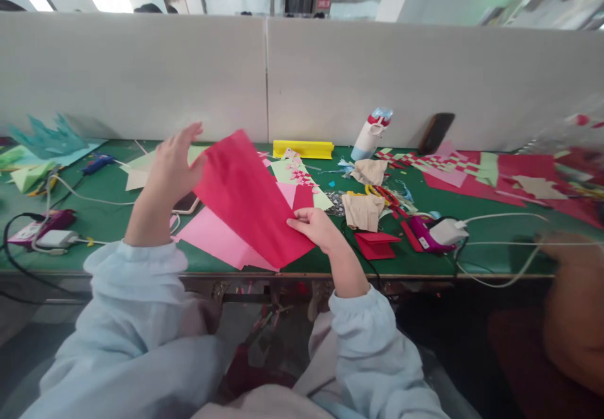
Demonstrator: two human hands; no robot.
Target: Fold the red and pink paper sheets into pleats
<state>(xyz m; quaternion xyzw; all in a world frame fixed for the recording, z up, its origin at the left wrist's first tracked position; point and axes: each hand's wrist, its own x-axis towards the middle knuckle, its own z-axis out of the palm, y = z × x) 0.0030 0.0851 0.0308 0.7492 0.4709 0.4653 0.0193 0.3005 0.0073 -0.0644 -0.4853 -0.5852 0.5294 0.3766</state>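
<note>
A large red paper sheet [250, 199] is tilted above the green table [108, 189]. My right hand [315, 225] pinches its lower right edge between thumb and fingers. At the sheet's upper left corner is my left hand [177, 158], raised with its fingers apart and the thumb beside the edge. Pink paper [212, 240] lies under the red sheet. Behind the sheet, a pale green piece [321, 199] carries small pink and red bits.
A yellow holder [303, 150], a white bottle [371, 134] and a dark phone [436, 133] stand along the grey partition [179, 73]. Purple power strips [427, 233] with cables lie on both sides. At the right is another person's blurred arm [573, 306].
</note>
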